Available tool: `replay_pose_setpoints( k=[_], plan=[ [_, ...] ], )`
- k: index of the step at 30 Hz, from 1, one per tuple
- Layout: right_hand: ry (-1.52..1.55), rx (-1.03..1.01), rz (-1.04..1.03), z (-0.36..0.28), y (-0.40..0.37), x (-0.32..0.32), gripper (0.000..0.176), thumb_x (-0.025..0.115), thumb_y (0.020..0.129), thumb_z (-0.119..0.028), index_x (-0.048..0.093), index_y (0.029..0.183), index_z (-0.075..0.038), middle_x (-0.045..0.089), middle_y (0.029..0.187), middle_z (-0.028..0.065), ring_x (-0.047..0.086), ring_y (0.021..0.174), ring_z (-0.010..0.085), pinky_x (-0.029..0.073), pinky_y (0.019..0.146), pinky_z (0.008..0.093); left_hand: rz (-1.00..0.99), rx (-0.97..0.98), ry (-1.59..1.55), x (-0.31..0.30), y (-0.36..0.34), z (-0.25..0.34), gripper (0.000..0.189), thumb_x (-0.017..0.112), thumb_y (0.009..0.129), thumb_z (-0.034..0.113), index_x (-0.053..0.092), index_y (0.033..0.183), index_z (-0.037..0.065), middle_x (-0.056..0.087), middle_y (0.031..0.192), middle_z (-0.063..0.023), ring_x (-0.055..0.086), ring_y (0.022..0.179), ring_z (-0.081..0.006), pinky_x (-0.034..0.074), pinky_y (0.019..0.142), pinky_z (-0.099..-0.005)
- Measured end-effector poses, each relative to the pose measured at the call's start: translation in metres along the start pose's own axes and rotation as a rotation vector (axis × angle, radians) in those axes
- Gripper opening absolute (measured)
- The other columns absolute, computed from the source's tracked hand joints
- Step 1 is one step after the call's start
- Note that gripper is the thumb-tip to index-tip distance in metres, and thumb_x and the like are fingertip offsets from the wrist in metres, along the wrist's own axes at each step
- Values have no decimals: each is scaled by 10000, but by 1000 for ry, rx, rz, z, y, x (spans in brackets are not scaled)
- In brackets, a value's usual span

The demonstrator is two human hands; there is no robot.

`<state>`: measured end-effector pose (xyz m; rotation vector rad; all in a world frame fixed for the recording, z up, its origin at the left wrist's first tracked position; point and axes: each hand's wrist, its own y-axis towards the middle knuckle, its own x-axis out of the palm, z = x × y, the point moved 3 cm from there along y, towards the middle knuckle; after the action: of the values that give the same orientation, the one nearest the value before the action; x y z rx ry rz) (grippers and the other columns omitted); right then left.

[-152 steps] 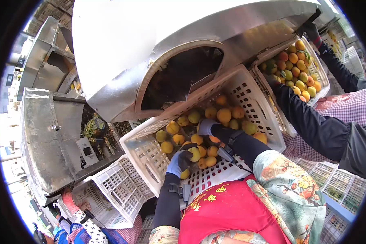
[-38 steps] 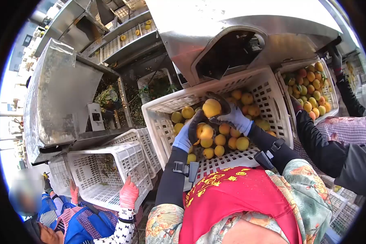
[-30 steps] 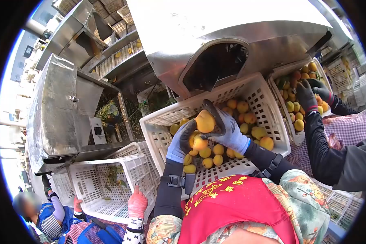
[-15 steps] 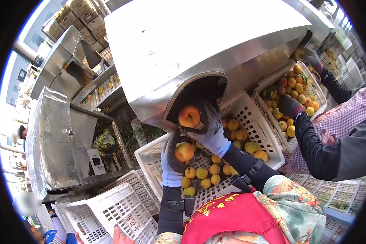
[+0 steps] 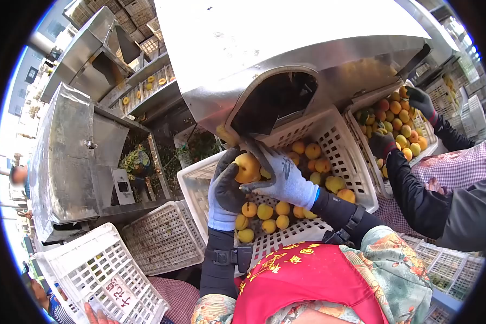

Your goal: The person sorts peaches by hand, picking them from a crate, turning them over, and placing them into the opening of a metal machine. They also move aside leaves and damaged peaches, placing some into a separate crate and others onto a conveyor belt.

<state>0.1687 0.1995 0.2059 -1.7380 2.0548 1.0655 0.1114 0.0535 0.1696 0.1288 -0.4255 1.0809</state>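
My left hand, in a blue glove with dark palm, is closed around a large yellow-orange peach. My right hand, gloved alike, meets it from the right, its thumb below the peach and its fingers along the upper side. Both hands are above a white plastic crate holding several yellow peaches. Just beyond my fingertips is the dark opening of a metal machine. A blurred yellow shape shows at the opening's lower left edge.
To the right, a co-worker's dark-gloved hands are over another crate of peaches. Another person carries a white crate at lower left, near a second crate. A conveyor with fruit runs at upper left.
The peach that was in my right hand has left it. My right hand has come down to the peach in my left hand. At lower left, the carried crate has shifted left.
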Motion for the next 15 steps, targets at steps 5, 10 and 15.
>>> replay_pose_setpoints(
  k=[5, 10, 15],
  plan=[
    [-75, 156, 32, -5, -19, 13, 941, 759, 677, -373, 295, 1426, -40, 474, 1291, 205, 487, 1119, 387, 355, 979, 458, -55, -98, -303, 20, -11, 8, 660, 660, 780, -16, 386, 1380, 10, 509, 1296, -160, 523, 1166, -262, 465, 963, -365],
    [-118, 115, 237, 2, -3, -2, 873, 753, 688, -371, 348, 1388, -43, 491, 1267, 201, 491, 1121, 378, 329, 1000, 485, 62, -54, -318, 10, -10, -10, 408, 469, 965, 184, 436, 1350, 52, 522, 1296, -112, 518, 1178, -221, 452, 939, -379],
    [-290, 82, 408, 20, 23, -13, 865, 767, 657, -405, 400, 1345, -31, 509, 1246, 198, 457, 1160, 382, 288, 1036, 510, 7, -186, -333, -9, -11, -44, 400, 458, 979, 244, 448, 1332, 57, 541, 1277, -126, 539, 1157, -233, 454, 925, -372]
  ],
)
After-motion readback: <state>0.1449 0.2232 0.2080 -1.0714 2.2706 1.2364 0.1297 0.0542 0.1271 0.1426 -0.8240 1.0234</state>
